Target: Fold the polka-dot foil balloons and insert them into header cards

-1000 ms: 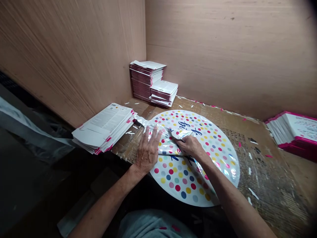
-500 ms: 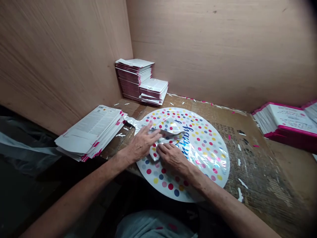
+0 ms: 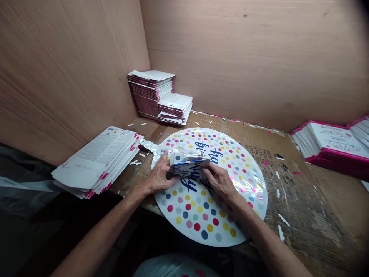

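Observation:
A flat round foil balloon (image 3: 230,184) with coloured dots and blue script lies on the worktable. On top of it sits a folded foil balloon (image 3: 188,163), now a small rectangular packet. My left hand (image 3: 157,177) grips the packet's left end, fingers curled round it. My right hand (image 3: 220,181) pinches its right end from the near side. Both hands rest over the middle of the flat balloon.
A fanned stack of white printed cards (image 3: 96,161) lies at the left. Two stacks of pink-edged cards (image 3: 160,96) stand in the far corner; more stacks (image 3: 331,144) sit at the right. Plywood walls (image 3: 245,57) enclose the worn cardboard-covered table (image 3: 302,200).
The loose top balloon has been folded down from a flattened strip into a compact packet between my hands. The camera view shifted slightly right.

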### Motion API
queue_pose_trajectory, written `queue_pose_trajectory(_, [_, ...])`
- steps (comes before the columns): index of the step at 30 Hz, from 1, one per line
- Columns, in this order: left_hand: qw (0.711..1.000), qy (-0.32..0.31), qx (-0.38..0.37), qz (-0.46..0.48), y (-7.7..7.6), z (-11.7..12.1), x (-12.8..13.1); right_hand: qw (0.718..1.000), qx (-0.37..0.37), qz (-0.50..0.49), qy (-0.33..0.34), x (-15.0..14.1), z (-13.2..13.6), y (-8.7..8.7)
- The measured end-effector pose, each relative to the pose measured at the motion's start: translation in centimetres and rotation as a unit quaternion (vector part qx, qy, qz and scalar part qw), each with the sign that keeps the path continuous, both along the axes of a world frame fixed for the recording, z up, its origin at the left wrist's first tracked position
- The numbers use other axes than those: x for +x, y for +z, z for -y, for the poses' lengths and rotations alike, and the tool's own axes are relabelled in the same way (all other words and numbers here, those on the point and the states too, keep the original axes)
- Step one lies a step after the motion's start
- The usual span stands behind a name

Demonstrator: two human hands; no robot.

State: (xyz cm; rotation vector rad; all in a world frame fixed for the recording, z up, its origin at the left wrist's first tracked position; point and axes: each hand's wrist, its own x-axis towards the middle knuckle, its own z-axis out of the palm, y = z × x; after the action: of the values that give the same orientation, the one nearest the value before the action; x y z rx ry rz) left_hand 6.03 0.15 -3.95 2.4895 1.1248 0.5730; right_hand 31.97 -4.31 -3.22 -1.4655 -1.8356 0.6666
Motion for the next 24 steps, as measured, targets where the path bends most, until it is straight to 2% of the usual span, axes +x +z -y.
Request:
queue_pose_trajectory(2, [0.992, 0.113, 0.002, 0.052, -0.8, 0.9, 0.5, 0.998, -0.032, 0.038, -0.041, -0.8, -1.3, 0.0])
queue_pose_trajectory(4, [0.973, 0.220, 0.009, 0.063, -1.3, 1.5, 1.0, 0.987, -0.060, 0.120, -0.086, -1.6, -2.4, 0.1])
queue_pose_trajectory(7, [0.951, 0.304, 0.047, 0.020, -1.3, 2.2, 1.8, 0.953, -0.096, 0.255, -0.133, -3.1, -3.9, 0.7])
queue_pose_trajectory(12, [0.929, 0.347, 0.125, -0.031, -1.2, 2.8, 2.6, 0.903, -0.153, 0.382, -0.127, -5.2, -5.0, 2.4])
queue_pose_trajectory(13, [0.927, 0.349, 0.133, -0.036, -1.4, 2.8, 2.7, 0.897, -0.153, 0.396, -0.126, -5.6, -5.3, 2.8])
queue_pose_trajectory(15, [0.927, 0.346, 0.137, -0.049, -1.9, 2.8, 2.7, 0.892, -0.107, 0.422, -0.122, -6.3, -6.3, 3.5])
queue_pose_trajectory(18, [0.933, 0.333, 0.124, -0.063, -2.4, 2.6, 2.3, 0.897, -0.039, 0.439, -0.028, -7.4, -8.3, 4.7])
queue_pose_trajectory(20, [0.937, 0.327, 0.113, -0.054, -2.2, 2.4, 1.9, 0.900, -0.050, 0.430, 0.052, -7.8, -9.1, 5.3])
queue_pose_trajectory(22, [0.936, 0.338, 0.094, -0.026, -1.7, 2.3, 1.6, 0.903, -0.056, 0.416, 0.093, -7.5, -8.8, 5.7])
queue_pose_trajectory(24, [0.933, 0.354, 0.059, 0.028, -1.0, 2.4, 1.9, 0.910, -0.040, 0.395, 0.121, -6.8, -7.3, 5.4])
